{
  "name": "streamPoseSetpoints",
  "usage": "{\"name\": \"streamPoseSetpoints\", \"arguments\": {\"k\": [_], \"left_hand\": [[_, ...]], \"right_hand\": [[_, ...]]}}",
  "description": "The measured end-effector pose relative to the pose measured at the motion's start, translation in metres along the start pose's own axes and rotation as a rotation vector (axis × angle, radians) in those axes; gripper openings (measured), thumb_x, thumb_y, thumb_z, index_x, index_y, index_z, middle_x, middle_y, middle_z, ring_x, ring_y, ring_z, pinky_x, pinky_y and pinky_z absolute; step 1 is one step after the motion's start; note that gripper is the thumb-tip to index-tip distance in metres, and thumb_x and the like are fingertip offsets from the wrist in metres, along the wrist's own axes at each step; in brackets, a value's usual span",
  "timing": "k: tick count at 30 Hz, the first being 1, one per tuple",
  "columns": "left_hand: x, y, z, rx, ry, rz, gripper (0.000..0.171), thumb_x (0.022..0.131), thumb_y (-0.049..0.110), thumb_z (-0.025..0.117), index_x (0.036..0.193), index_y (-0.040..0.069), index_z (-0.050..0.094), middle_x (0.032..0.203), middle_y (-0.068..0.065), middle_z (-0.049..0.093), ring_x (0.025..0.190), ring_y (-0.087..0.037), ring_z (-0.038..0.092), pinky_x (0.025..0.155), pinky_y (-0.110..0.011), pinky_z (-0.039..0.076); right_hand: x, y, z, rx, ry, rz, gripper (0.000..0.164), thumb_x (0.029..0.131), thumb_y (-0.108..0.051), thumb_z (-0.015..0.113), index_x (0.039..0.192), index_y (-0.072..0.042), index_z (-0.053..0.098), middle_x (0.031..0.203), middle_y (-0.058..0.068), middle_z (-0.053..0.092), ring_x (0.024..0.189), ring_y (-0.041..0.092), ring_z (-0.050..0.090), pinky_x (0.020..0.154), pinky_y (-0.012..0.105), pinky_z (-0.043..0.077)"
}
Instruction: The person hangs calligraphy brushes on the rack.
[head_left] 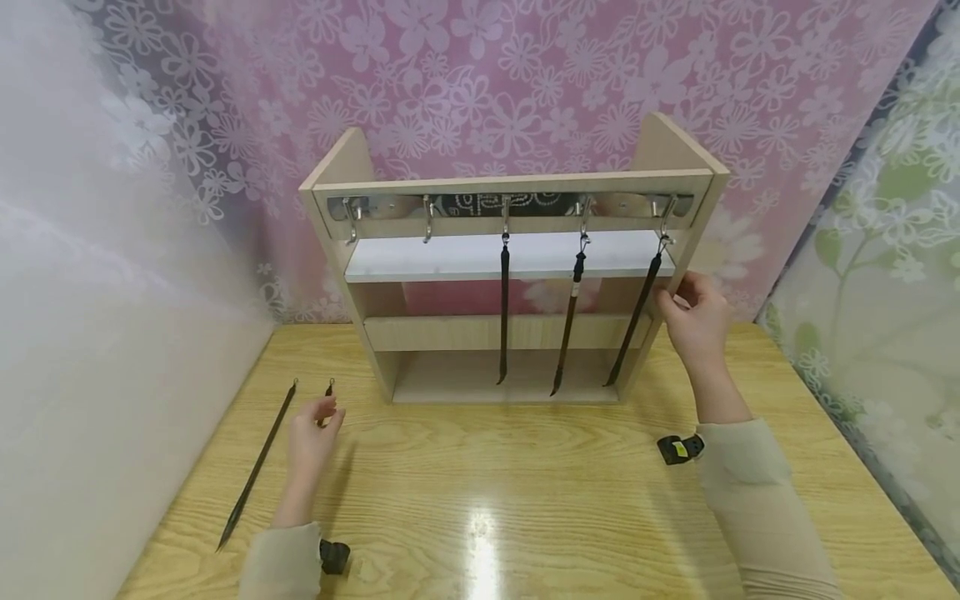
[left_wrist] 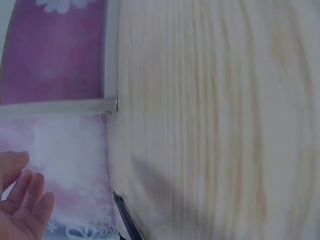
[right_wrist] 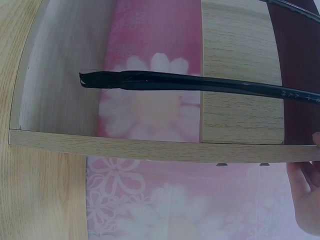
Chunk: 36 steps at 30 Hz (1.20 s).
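Observation:
My left hand (head_left: pixel 311 437) hovers over a writing brush (head_left: pixel 329 390) at the table's left, its fingers loosely bent and holding nothing. That hand (left_wrist: pixel 25 205) appears apart from the brushes in the left wrist view. Beside it lies a longer dark brush (head_left: pixel 258 471), tip towards me. My right hand (head_left: pixel 697 321) grips the right side panel of a wooden shelf (head_left: pixel 431 333), thumb at the front edge and fingers outside. From the shelf's hooks hang a black brush (head_left: pixel 504 312), a brown brush (head_left: pixel 568 325) and another dark brush (head_left: pixel 633 321); the last is nearest my right hand.
A metal hook rail (head_left: pixel 468 205) runs along the shelf's top board; its two left hooks bear nothing. The shelf stands at the back of the wood-grain table (head_left: pixel 465 475), before a pink flowered curtain (head_left: pixel 510 83). A pale wall (head_left: pixel 112 292) borders the left.

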<state>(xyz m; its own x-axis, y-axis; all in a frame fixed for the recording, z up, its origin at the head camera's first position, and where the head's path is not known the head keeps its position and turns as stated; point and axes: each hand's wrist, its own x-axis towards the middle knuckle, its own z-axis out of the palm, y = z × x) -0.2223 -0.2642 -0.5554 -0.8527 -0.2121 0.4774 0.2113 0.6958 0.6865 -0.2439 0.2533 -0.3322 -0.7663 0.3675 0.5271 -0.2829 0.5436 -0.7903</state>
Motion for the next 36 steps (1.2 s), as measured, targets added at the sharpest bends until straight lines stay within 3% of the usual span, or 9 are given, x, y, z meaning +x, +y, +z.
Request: {"name": "streamPoseSetpoints", "arguments": {"k": [8,13,16,21,31,36], "left_hand": [[-0.002,-0.009,-0.019,0.127,0.003,-0.006,0.025,0.08,0.018,0.066,0.101,0.005,0.061,0.092,-0.007,0.063,0.08,-0.022,0.059,0.058,-0.039,0.053],[-0.002,0.014,-0.035,0.139,-0.055,-0.064,0.026,0.081,0.015,0.065,0.102,0.0,0.06,0.095,-0.015,0.061,0.082,-0.028,0.059,0.059,-0.041,0.052],[-0.003,0.017,-0.039,0.143,-0.089,-0.079,0.029,0.082,0.015,0.064,0.104,-0.002,0.059,0.096,-0.018,0.06,0.083,-0.032,0.058,0.059,-0.043,0.051],[-0.005,-0.009,-0.034,0.198,-0.112,-0.083,0.031,0.082,0.02,0.064,0.107,0.003,0.057,0.098,-0.013,0.059,0.085,-0.028,0.057,0.062,-0.043,0.051],[-0.01,-0.017,-0.042,0.252,-0.278,-0.181,0.041,0.079,0.019,0.066,0.112,-0.001,0.051,0.104,-0.022,0.056,0.093,-0.037,0.054,0.07,-0.047,0.049],[-0.011,-0.006,-0.049,0.296,-0.363,-0.198,0.044,0.08,0.018,0.066,0.115,-0.005,0.049,0.107,-0.026,0.055,0.095,-0.038,0.054,0.069,-0.046,0.05]], "right_hand": [[0.001,0.0,0.001,0.016,0.008,-0.003,0.027,0.08,-0.008,0.06,0.102,0.007,0.058,0.091,0.005,0.057,0.086,0.002,0.055,0.079,0.021,0.049],[0.001,0.0,0.001,0.016,-0.002,0.009,0.028,0.081,-0.008,0.06,0.103,0.007,0.057,0.093,0.007,0.058,0.087,0.004,0.055,0.08,0.022,0.049],[0.001,0.0,0.001,0.016,-0.005,0.014,0.027,0.081,-0.008,0.059,0.103,0.007,0.057,0.093,0.008,0.058,0.087,0.004,0.055,0.08,0.022,0.049],[0.001,0.001,0.001,0.01,0.0,0.007,0.027,0.08,-0.007,0.059,0.103,0.007,0.058,0.092,0.008,0.058,0.085,0.002,0.055,0.079,0.021,0.049],[0.001,0.002,0.001,0.007,0.003,0.003,0.026,0.08,-0.008,0.06,0.102,0.007,0.058,0.091,0.005,0.058,0.084,0.0,0.054,0.078,0.02,0.049],[0.002,0.003,0.002,0.016,0.003,0.005,0.026,0.08,-0.008,0.06,0.101,0.007,0.057,0.09,0.003,0.057,0.084,0.0,0.054,0.078,0.021,0.049]]}}
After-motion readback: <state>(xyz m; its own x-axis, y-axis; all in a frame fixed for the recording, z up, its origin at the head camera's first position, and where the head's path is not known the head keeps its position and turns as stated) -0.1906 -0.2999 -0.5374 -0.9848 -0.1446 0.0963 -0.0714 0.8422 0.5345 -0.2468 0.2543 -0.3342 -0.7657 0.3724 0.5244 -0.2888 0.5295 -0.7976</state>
